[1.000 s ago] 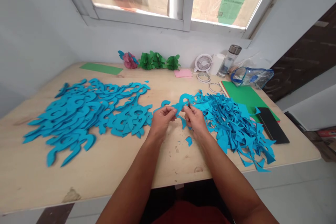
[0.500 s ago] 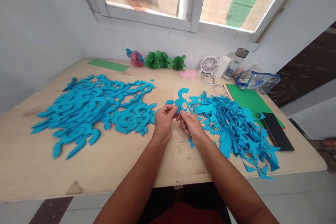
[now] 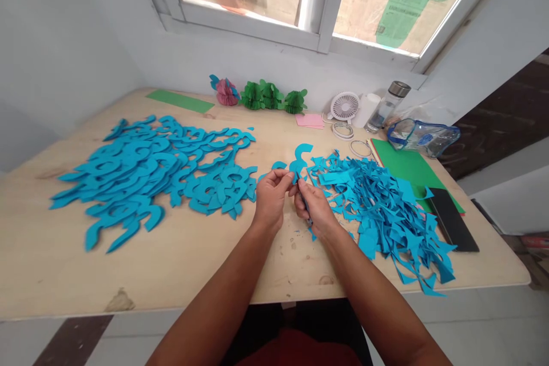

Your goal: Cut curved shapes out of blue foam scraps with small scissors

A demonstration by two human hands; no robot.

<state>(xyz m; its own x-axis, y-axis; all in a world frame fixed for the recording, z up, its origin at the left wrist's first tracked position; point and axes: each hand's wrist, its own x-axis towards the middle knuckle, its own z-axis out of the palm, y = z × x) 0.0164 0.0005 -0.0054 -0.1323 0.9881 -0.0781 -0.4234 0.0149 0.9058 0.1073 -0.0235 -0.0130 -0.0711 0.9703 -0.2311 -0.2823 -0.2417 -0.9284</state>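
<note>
Pinching a curvy blue paper cutout (image 3: 303, 151) between thumb and fingers, the left hand (image 3: 271, 197) is right up beside the right hand (image 3: 316, 209), just above the middle of the wooden table (image 3: 193, 274). The right one is wrapped around a slim dark tool (image 3: 305, 205), mostly covered by the fingers, with its tip at the cutout. Can't tell if the fingertips actually touch each other.

Container-wise, it's all at the back right. There's a see-through bottle (image 3: 380, 116) with a metallic cap; looks like clear liquid in it, but the level's hard to read. Near that, a clear pouch (image 3: 418, 136) with blue trim is resting by the far end of some green sheets (image 3: 397, 157). Something greyish shows through the plastic, too murky to name. A white cylinder (image 3: 366, 110) stands between the bottle and a little white fan (image 3: 345, 107), no clue if it holds anything.

Oh, and a big heap of blue cutouts (image 3: 128, 168) sprawls on the left, with a messy pile of blue scraps (image 3: 381, 200) on the right.
</note>
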